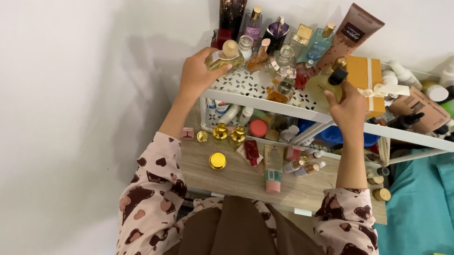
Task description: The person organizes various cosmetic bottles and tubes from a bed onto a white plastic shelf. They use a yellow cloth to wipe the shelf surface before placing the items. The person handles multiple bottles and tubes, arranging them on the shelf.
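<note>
A: Entry, head view. Landmark: the white rack [251, 100] against the wall. State of the hands?

B: Left hand [196, 75] at the rack's left end, fingers [222, 67] closed round a squat yellow bottle [225, 56] with a cream round cap, held just over the top shelf's left edge. Right hand [349, 108] at the rack's middle front, fingers wrapped on a pale bottle [326, 84] with a black cap; how tightly, I cannot tell, as the hand hides its lower part.

A: Packages on the rack?

B: Back row, along the wall: a dark tall tube [233, 5] at the left, a brown tube [353, 34] leaning right of centre, upright glass bottles between them. Orange box [365, 79] with a cream ribbon just right of the right hand. Brown carton [423, 109] with a white label lies tilted further right, dropper bottles beside it.

A: Below the rack?

B: Wooden worktop [244, 181]. Gold-capped jars under the rack's left half, a round gold lid [217, 160] in front of them, a green-and-pink tube [273, 170] lying under the rack's centre.

A: Edges, open room?

B: Top shelf crowded; a bare patterned patch [250, 84] shows between the two hands. Worktop's front strip open. Bare wall left of the rack; teal bedding [438, 211] right of it.
</note>
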